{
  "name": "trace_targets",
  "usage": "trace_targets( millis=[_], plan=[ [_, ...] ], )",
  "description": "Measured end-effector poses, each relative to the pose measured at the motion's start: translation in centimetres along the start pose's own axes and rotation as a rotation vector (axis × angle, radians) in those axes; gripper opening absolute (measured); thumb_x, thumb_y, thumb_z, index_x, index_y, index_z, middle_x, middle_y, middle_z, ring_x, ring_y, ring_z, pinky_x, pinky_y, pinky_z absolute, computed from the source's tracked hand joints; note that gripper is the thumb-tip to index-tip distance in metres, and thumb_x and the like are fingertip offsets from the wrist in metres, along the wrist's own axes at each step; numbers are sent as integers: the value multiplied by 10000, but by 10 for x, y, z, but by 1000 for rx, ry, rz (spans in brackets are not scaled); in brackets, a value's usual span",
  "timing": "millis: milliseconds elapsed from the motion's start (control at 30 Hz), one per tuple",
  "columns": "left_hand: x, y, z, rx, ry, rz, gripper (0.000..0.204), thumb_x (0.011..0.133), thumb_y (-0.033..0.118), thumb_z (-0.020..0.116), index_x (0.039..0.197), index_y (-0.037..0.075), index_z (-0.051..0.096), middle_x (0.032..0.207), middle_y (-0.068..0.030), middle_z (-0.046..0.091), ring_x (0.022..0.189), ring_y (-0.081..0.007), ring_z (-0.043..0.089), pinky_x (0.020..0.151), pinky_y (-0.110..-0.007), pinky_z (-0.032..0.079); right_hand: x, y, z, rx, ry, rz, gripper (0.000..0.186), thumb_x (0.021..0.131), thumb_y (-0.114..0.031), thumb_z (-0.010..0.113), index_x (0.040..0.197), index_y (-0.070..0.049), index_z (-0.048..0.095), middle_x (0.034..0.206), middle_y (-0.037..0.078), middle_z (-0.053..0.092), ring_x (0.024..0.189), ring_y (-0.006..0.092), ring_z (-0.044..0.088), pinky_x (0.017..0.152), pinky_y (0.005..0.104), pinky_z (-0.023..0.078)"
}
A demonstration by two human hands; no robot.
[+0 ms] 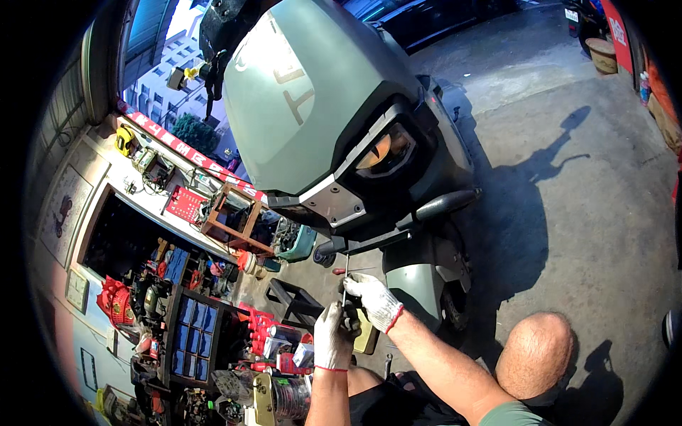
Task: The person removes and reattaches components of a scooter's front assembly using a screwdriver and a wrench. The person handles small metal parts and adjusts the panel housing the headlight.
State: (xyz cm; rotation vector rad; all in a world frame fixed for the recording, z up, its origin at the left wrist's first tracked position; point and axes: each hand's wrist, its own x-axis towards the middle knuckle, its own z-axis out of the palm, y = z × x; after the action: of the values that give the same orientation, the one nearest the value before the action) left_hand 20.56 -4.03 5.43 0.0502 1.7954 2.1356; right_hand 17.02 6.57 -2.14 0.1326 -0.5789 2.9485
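Note:
A grey-green scooter (320, 92) with a dark-framed headlight (387, 150) stands in front of me. Both of my hands wear white gloves with red cuffs and dark finger areas. My left hand (330, 337) is closed, its fingers curled around the lower end of a slim upright metal rod (346, 290) that looks like a screwdriver shaft; any handle is hidden. Just above and to the right, my right hand (373, 297) pinches around the same rod. Its upper end reaches the underside of the scooter's lower front trim (373, 240).
A red-handled screwdriver (339, 271) lies on the floor beyond my hands. A low black stand (293, 302) is to the left. Shelves with blue bins (194, 334) and assorted bottles and parts crowd the lower left. The scooter's front mudguard (415, 291) stands just right of my hands.

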Motion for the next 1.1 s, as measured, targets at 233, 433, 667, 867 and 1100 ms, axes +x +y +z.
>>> trace_targets(
  millis=[233,433,667,867,1100],
  plan=[
    [-2,-4,10,679,135,398,93,872,78,664,898,19,597,752,-22,610,641,-63,523,562,-231,425,-1,-4,2,-2,4,13,114,925,-117,562,917,-53,657,835,-3,638,780,114,576,744,249,460],
    [-4,-8,8,591,130,301,252,948,289,582,955,40,620,760,-29,615,628,-109,541,558,-254,432,5,-1,-5,-43,12,-12,144,928,-113,555,1006,-33,646,884,15,648,801,106,583,745,240,464],
    [4,0,-5,544,134,197,169,899,211,651,852,62,587,712,4,560,605,-84,499,535,-240,413,4,0,-4,23,27,-11,117,915,-93,564,972,-29,643,884,10,646,816,112,583,775,240,460],
    [6,-7,-12,352,135,243,316,964,358,526,891,60,600,751,-39,606,611,-147,542,558,-268,437,5,3,-5,-4,19,-3,127,912,-107,576,984,-48,663,899,-6,658,850,104,587,808,243,447],
    [0,-6,7,593,81,274,94,888,112,636,912,33,591,786,-37,606,630,-94,511,571,-242,425,1,-2,-1,34,35,-27,95,905,-102,584,947,-54,654,868,-20,637,818,97,566,782,240,442]
  ],
)
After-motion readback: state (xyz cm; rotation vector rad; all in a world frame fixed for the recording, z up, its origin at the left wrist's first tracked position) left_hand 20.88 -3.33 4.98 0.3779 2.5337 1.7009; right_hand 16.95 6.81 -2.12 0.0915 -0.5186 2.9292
